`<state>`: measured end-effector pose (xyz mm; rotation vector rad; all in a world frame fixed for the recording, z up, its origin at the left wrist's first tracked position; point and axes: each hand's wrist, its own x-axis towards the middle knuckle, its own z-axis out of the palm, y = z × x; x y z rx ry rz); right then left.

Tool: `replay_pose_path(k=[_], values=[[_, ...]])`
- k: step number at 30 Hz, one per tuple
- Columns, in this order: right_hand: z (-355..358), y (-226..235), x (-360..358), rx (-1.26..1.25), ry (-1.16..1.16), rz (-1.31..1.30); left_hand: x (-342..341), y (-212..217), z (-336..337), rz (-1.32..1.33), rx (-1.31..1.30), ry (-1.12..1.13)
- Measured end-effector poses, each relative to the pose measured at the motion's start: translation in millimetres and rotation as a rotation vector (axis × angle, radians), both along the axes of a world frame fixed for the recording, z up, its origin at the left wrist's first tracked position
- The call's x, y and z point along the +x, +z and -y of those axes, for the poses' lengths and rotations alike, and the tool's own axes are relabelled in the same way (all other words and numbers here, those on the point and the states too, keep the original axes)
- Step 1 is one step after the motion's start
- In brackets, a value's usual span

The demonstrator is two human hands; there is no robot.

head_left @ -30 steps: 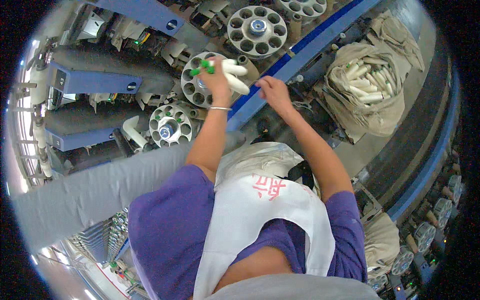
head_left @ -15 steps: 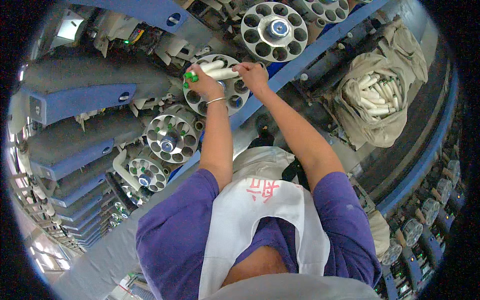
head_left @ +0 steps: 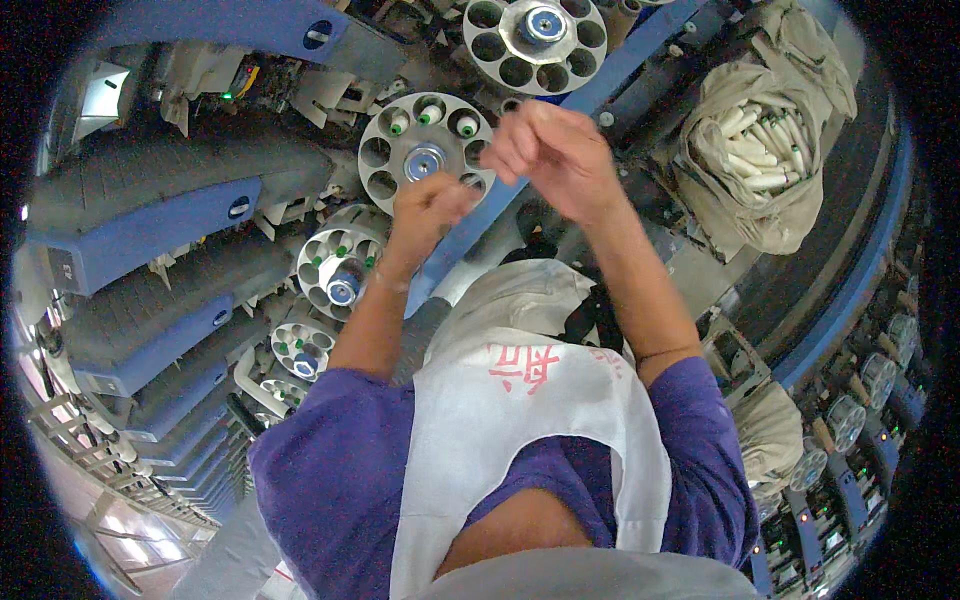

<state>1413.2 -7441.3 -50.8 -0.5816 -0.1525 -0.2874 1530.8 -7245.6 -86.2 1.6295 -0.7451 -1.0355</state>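
Note:
Over the near right rim of a round, grey bobbin magazine (head_left: 377, 183) hang both my hands, apart from each other. My left hand (head_left: 425, 215) has its fingers drawn together, smeared by motion at the tips. Higher and to the right, my right hand (head_left: 560, 160) is closed, fingers bent toward the thumb. Whether a thread runs between them cannot be made out. Three white yarn bobbins with green tips, among them a middle bobbin (head_left: 430, 114), stand in the magazine's far holes. A blue-centred hub (head_left: 424, 163) sits in its middle.
Another magazine (head_left: 488, 47) stands beyond, and a magazine with green-tipped bobbins (head_left: 327, 240) lies nearer on the left. A blue rail (head_left: 590, 95) runs diagonally past my hands. On the right, a cloth sack (head_left: 745, 215) holds many white bobbins (head_left: 765, 145). Blue-grey machine housings (head_left: 170, 235) line the left.
The white bobbins held between my hands have left them; three now stand in the magazine's far holes. Both hands have come nearer, and the view has shifted slightly.

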Motion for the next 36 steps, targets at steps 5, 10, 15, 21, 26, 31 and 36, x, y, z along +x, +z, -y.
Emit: replay_pose_path(k=[5, 10, 15, 21, 26, 31, 36], values=[[9.5, 1.1, -62.5, -0.979, -0.428, -0.4, 4.9, -39.2, -38.3, -0.045, -0.069, 0.754], [11.1, -43.4, -102.9, -0.551, -0.445, -0.874, 35.4, -107.9, -23.9, 0.97, 0.352, 0.478], [-0.6, -90.8, -161.1, -0.875, -0.506, -1.129, 38.7, -84.6, -12.8, 1.193, 0.115, 0.371], [-13.4, -135.7, -225.7, -1.23, -0.321, -1.342, 18.3, -47.7, 86.0, 0.945, -0.039, 0.142], [-12.4, -143.5, -261.6, -1.148, -0.257, -1.466, -80.8, -51.6, 204.1, 0.724, -0.299, -0.512], [50.4, -151.8, -306.1, -1.048, -0.235, -1.477, -195.1, -62.1, 272.5, 0.642, -0.284, -1.21], [202.5, -178.3, -346.0, -1.01, -0.648, -1.666, -253.9, -95.7, 356.1, 0.566, -0.109, -1.158]])
